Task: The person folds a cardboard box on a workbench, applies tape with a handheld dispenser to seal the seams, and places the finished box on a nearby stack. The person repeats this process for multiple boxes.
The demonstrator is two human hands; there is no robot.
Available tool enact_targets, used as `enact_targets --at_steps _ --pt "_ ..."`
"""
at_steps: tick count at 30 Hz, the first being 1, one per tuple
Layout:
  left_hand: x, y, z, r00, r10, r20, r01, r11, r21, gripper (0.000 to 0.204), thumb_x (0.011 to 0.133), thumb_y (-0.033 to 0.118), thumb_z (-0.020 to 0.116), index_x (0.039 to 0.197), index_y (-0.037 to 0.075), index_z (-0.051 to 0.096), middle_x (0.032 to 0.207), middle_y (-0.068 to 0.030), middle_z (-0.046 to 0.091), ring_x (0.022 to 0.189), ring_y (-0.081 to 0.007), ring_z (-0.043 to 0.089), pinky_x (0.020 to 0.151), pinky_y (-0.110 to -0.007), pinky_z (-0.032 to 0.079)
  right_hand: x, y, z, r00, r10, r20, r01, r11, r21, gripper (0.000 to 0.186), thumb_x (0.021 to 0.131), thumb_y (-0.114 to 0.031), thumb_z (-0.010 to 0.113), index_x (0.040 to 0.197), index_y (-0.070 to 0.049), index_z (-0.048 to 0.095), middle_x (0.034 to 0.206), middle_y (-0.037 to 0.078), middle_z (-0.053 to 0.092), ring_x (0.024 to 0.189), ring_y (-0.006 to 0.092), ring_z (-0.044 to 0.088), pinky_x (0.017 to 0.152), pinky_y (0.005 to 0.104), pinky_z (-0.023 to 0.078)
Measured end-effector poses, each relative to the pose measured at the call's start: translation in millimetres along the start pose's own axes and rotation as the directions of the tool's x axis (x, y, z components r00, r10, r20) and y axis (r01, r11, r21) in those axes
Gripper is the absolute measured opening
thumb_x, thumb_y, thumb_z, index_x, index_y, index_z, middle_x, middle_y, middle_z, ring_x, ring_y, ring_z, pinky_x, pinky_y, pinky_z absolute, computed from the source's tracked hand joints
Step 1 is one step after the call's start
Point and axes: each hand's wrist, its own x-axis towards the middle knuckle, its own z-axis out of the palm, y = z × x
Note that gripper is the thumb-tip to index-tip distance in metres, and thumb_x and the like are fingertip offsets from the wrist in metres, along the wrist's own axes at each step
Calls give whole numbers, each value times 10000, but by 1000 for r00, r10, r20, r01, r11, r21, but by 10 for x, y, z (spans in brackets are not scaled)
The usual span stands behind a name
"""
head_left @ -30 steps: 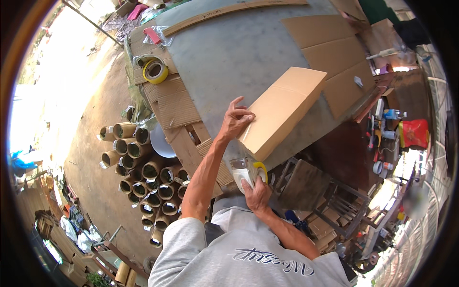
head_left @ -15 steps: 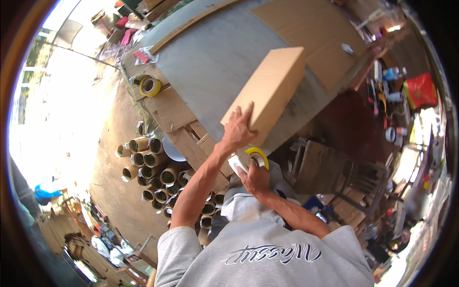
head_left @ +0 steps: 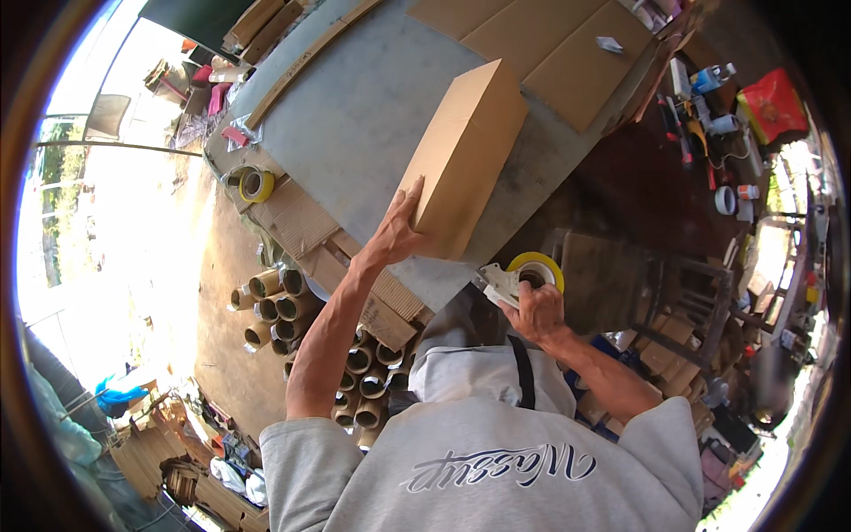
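A long, folded cardboard box (head_left: 465, 155) rests at an angle on the grey table top (head_left: 328, 124). My left hand (head_left: 399, 222) grips its near left end, fingers over the upper face. Just right of the box's near end, off the table's front edge, my right hand (head_left: 538, 312) is closed on a white tape dispenser (head_left: 499, 285) loaded with a yellow-rimmed tape roll (head_left: 550, 269). The dispenser's front points left, toward the box.
Another yellow roll (head_left: 256, 186) lies on the left cardboard. Flattened cardboard (head_left: 576, 80) covers the far right. Cardboard tubes (head_left: 359, 356) are stacked below left. A wooden chair (head_left: 683, 319) and a dark surface of tools and bottles (head_left: 700, 133) are at right.
The box has shifted away from me and turned more upright in the picture, my left hand moving with it. My right hand has raised the dispenser and moved it right. The view has shifted too.
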Motion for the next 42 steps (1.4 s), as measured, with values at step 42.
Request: enact_targets --at_steps 42 --pt "137 -699 396 942 26 -335 -63 993 -101 994 876 560 769 1663 147 324 1652 -319 311 1540 -427 336 1215 -519 359 1010 1124 -193 805 591 -54 -593 805 -32 563 919 -483 685 1049 60 760 1072 310 740 1036 482 710 913 529 553"
